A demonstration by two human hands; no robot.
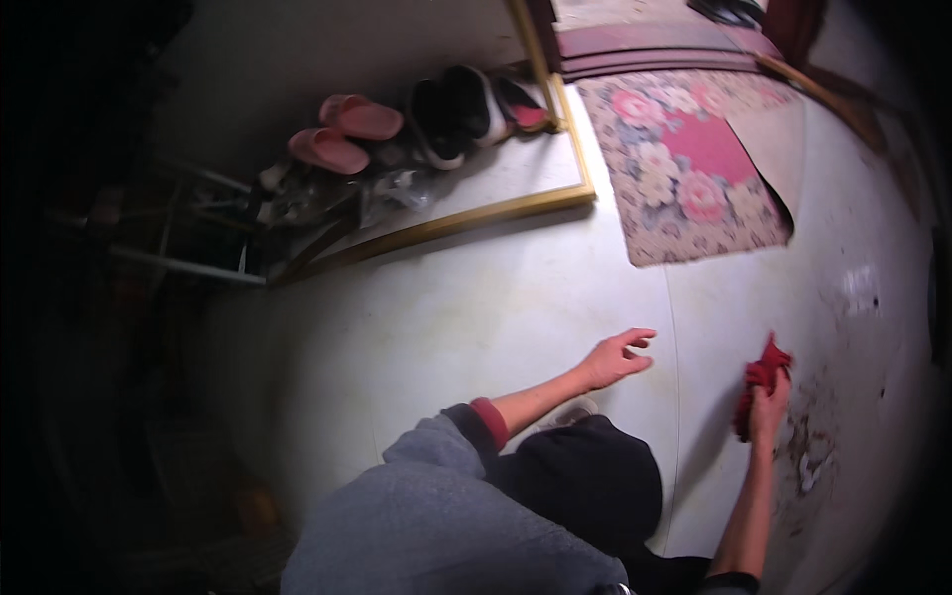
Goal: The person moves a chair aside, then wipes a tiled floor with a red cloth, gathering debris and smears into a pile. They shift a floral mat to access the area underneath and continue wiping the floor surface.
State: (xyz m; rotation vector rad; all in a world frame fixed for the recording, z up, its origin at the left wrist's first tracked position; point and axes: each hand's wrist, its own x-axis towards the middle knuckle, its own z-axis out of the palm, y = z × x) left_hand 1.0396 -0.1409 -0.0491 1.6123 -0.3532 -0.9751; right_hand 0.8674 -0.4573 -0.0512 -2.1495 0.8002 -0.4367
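My right hand [769,409] grips a crumpled red cloth [766,370], whose pointed end sticks out past the fingers. Both are over the right part of the pale floor [476,320], beside a patch of dark, worn marks [811,454]. Nothing is in my left hand [617,359]; its thumb and fingers are spread above the floor in front of my knee. Beyond the hands lies a floral mat [654,171] with pink roses. Its right side is folded over, so the plain backing [773,141] shows.
On the left, a gold-framed board [550,167] on the floor bears pink slippers [335,149], black shoes [465,104] and clear plastic bags [405,186]. A metal rack [193,260] stands further left. Behind the mat is a reddish door sill [662,44], with dark shoes [729,11] beyond it.
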